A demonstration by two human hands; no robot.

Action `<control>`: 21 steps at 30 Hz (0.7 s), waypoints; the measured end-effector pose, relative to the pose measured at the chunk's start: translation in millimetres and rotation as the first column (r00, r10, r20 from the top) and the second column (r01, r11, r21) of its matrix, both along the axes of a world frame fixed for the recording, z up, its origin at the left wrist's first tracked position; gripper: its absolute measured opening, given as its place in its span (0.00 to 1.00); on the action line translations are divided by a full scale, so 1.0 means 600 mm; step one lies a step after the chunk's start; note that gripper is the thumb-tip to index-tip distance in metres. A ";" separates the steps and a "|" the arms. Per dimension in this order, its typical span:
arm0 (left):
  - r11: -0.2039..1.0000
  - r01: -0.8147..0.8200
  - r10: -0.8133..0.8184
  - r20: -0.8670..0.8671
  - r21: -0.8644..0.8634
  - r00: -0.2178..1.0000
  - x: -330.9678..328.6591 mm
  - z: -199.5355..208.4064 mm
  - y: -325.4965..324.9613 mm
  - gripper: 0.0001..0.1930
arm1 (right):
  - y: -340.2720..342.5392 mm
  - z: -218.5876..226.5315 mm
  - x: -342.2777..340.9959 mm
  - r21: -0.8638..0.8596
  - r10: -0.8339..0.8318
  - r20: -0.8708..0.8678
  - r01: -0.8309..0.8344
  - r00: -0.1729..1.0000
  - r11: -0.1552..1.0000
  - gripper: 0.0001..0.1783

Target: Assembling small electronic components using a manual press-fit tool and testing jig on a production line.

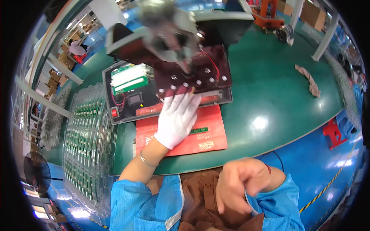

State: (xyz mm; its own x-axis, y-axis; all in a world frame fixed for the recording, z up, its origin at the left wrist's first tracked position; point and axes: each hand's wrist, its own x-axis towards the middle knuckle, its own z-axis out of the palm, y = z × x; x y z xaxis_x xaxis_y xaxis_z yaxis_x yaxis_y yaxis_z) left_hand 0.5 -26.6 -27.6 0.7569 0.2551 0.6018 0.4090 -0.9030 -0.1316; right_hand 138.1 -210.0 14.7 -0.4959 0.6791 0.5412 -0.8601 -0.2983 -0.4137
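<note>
My left hand (176, 117), in a white glove, lies with its fingers stretched out on the front edge of a dark reddish panel (210, 63) dotted with bright round spots. This panel belongs to a black test box (154, 82) with a raised part behind. A blurred grey metal mechanism (173, 34) stands over the panel. Below the glove, a green circuit strip (199, 130) rests on a red plastic bag (216, 140), partly covered by the hand. Bare and somewhat blurred, my right hand (241, 183) hangs over my lap, fingers loosely bent and apart, with nothing visible in them.
Stacked clear trays (90, 131) of green circuit boards stand on the left. A crumpled brown piece (307, 80) lies on the green table (266, 100) at right. Beyond the table are an orange machine (268, 15), a red stool (334, 134) and a seated person (77, 48).
</note>
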 end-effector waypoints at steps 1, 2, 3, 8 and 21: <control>0.999 0.033 -0.033 0.012 -0.031 0.999 -0.006 0.003 -0.005 0.23 | 0.000 0.003 0.005 -0.029 -0.192 0.153 0.199 0.969 0.980 0.05; 0.996 0.066 -0.064 0.025 -0.062 0.998 -0.014 0.004 -0.011 0.22 | 0.003 0.009 0.010 -0.023 -0.369 0.300 0.394 0.880 0.919 0.05; 0.998 0.056 -0.054 0.047 -0.041 0.997 -0.024 0.004 -0.013 0.22 | 0.009 0.018 0.015 0.004 -0.365 0.313 0.383 0.877 0.924 0.05; 0.909 0.353 -0.310 0.208 -0.222 0.928 -0.086 -0.016 -0.041 0.19 | 0.078 0.106 0.057 0.552 -0.970 0.045 0.815 -0.240 -0.176 0.07; 0.907 0.262 -0.065 0.504 -0.331 0.861 -0.177 -0.031 -0.057 0.20 | 0.153 0.285 -0.009 0.892 -0.900 -0.246 0.279 -0.359 -0.355 0.17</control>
